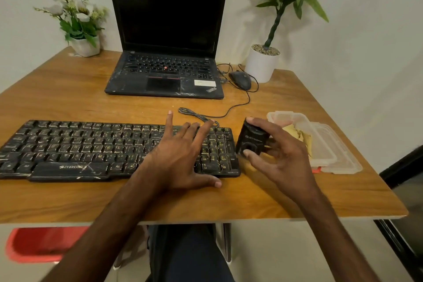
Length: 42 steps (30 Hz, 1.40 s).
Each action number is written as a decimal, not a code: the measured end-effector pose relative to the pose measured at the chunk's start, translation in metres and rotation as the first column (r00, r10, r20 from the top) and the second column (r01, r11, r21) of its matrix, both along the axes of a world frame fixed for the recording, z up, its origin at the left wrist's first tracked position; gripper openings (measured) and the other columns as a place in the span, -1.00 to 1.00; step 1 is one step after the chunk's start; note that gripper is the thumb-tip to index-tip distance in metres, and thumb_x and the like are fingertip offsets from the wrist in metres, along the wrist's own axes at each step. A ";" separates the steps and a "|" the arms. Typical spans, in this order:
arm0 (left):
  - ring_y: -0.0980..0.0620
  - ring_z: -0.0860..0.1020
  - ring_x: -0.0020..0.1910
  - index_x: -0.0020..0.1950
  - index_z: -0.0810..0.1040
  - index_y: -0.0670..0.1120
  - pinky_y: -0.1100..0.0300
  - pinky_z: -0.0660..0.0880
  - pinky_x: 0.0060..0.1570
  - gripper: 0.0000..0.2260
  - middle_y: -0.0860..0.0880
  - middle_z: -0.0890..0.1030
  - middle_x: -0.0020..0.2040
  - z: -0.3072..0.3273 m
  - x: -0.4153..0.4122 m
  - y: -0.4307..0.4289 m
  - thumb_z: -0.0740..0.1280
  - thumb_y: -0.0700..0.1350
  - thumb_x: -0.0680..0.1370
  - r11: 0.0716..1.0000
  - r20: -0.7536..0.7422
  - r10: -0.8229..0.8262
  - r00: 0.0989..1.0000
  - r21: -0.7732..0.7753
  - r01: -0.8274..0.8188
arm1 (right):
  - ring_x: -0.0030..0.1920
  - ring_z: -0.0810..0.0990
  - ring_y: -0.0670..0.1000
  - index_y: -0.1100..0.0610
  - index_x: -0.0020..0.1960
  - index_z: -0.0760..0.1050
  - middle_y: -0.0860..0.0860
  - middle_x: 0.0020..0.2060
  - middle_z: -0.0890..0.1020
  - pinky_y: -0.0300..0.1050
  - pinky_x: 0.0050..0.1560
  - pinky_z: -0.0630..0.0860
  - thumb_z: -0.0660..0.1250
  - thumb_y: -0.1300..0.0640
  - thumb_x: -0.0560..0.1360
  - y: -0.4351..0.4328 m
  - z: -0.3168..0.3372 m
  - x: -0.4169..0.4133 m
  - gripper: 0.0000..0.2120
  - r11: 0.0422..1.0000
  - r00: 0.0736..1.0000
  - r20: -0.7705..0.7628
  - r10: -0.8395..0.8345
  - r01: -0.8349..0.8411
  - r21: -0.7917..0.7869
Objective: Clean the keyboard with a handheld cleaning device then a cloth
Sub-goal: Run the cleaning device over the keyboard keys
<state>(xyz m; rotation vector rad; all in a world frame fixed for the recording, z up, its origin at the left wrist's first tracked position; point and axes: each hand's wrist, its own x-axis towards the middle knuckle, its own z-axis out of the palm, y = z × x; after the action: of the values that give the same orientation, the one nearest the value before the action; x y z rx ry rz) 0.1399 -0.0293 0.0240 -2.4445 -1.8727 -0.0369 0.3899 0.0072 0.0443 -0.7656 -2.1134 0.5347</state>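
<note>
Black and scuffed, the keyboard (91, 144) is laid across the wooden table (68, 89). Its right end is covered by the left hand (178, 158), whose fingers are spread straight over the keys. Just beside that end, a small black handheld cleaning device (254, 137) is gripped in the right hand (283, 162), with the thumb low on its front and a finger over its top. Behind that hand, a yellowish cloth (295, 133) is seen in a clear plastic container (325, 149), partly hidden. Whether the device touches the table cannot be told. The keyboard's left end is cut off at the edge.
</note>
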 end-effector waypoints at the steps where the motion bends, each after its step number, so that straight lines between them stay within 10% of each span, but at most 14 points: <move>1: -0.13 0.05 0.62 0.56 -0.44 -0.03 -0.39 -0.34 0.45 0.17 -0.16 0.07 0.64 0.000 -0.001 0.000 -0.04 0.71 0.30 1.000 0.004 0.001 1.000 -0.002 -0.001 | 0.24 0.58 -0.05 -0.04 0.42 0.42 -0.14 0.27 0.55 -0.03 0.04 0.65 0.53 0.29 0.42 -0.003 0.000 0.000 -0.35 0.997 0.998 -0.042 0.052 -0.054 -0.056; 24: -0.13 0.06 0.62 0.57 -0.42 -0.03 -0.38 -0.34 0.45 0.17 -0.16 0.08 0.64 -0.002 -0.004 -0.002 -0.03 0.70 0.30 1.000 0.026 -0.015 1.000 0.008 0.015 | 0.09 0.56 -0.03 -0.11 0.49 0.26 0.05 0.20 0.54 -0.13 -0.04 0.64 0.39 0.11 0.52 -0.004 0.009 -0.009 -0.40 0.939 0.913 0.402 0.075 -0.200 0.280; 30: -0.12 0.05 0.62 0.57 -0.42 -0.03 -0.37 -0.35 0.45 0.17 -0.16 0.08 0.64 0.001 -0.003 -0.004 -0.02 0.70 0.31 1.000 0.018 -0.003 1.000 -0.005 0.003 | 0.20 0.59 -0.02 -0.03 0.43 0.40 -0.06 0.22 0.58 -0.13 0.04 0.64 0.53 0.27 0.42 -0.003 0.014 -0.002 -0.35 0.985 0.985 0.043 0.168 -0.169 0.027; 42: -0.12 0.05 0.62 0.56 -0.44 -0.02 -0.37 -0.36 0.45 0.17 -0.14 0.07 0.64 0.001 -0.001 -0.004 0.00 0.70 0.31 1.000 0.017 0.004 1.000 -0.004 -0.004 | 0.25 0.58 -0.02 -0.11 0.41 0.41 -0.12 0.27 0.55 -0.03 0.04 0.65 0.53 0.28 0.41 -0.006 -0.001 -0.006 -0.33 0.982 0.986 -0.028 0.163 -0.165 -0.090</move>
<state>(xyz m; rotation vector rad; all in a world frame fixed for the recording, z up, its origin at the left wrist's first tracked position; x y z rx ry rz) 0.1384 -0.0334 0.0253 -2.4507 -1.8866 -0.0535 0.3840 0.0012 0.0431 -0.6367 -2.1568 0.7301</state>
